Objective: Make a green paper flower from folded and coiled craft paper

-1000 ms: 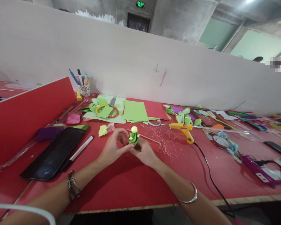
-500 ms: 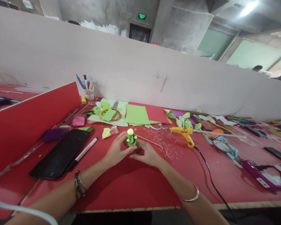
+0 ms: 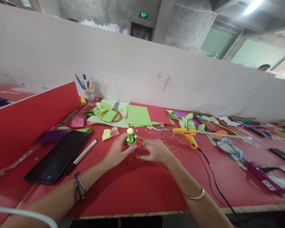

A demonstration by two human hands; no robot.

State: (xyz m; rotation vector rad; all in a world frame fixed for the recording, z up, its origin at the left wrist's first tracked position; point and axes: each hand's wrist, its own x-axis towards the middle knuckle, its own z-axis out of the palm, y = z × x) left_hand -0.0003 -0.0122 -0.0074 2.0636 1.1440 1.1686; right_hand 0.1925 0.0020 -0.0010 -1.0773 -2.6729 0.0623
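Note:
A small green paper figure [image 3: 131, 139] with a pale round ball on top is held in my left hand [image 3: 117, 151], whose thumb and fingers wrap around its lower part. Just to the right, my right hand [image 3: 156, 151] is apart from the figure, its thumb and fingers spread with nothing visible between them. A thin stick [image 3: 140, 137] lies on the red table behind that hand, partly covered by it. Beyond my hands are light green paper sheets [image 3: 139, 115] and scissors [image 3: 110, 115] with yellow and red handles, green paper pieces lying over them.
To the right lies a yellow glue gun [image 3: 188, 136] with a black cord, amid scraps. Several rolled green paper pieces [image 3: 186, 122] sit behind it. At left are a black pouch [image 3: 58, 158], a marker [image 3: 83, 155] and a red divider [image 3: 33, 123]. A pen cup [image 3: 88, 94] stands farther back.
My right hand has moved away to the right from the green paper figure, its fingers opening. My left hand still holds the figure, and the view has shifted slightly.

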